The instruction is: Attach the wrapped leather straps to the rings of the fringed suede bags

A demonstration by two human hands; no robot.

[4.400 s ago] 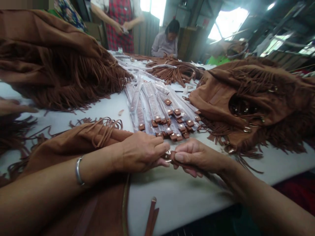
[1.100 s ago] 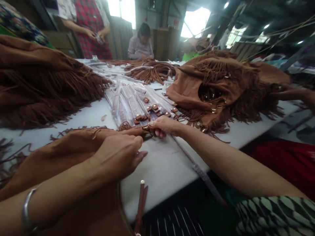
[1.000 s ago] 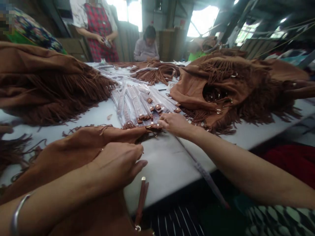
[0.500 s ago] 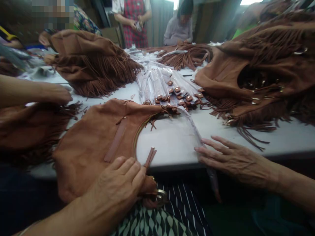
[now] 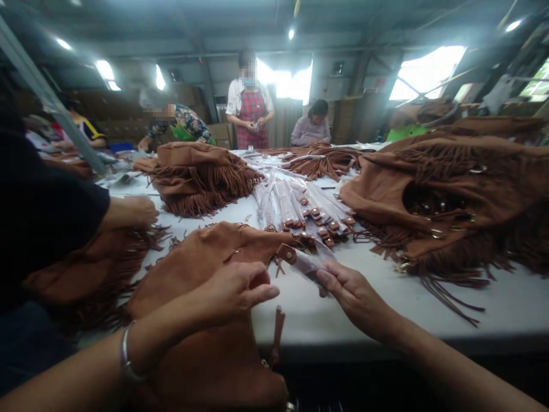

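A brown suede bag (image 5: 189,349) lies at the table's front edge, its lower end hanging over. Above it is my left hand (image 5: 244,286), thumb and fingers apart with nothing between them. My right hand (image 5: 349,286) pinches a plastic-wrapped brown strap (image 5: 304,264), whose snap end points up and left toward my left hand. Behind the bag several wrapped straps (image 5: 295,203) lie in a pile. The bag's strap end with metal parts sits just behind the held strap.
Fringed bags are stacked at the right (image 5: 463,189) and back left (image 5: 193,177) of the white table (image 5: 429,303). A neighbour's hand (image 5: 132,212) rests over another fringed bag at the left. Other people stand or sit behind the table.
My left hand has lifted off the bag's lower part. My right hand, earlier spread over the strap, has closed on it and raised it toward the middle. The view has tilted up.
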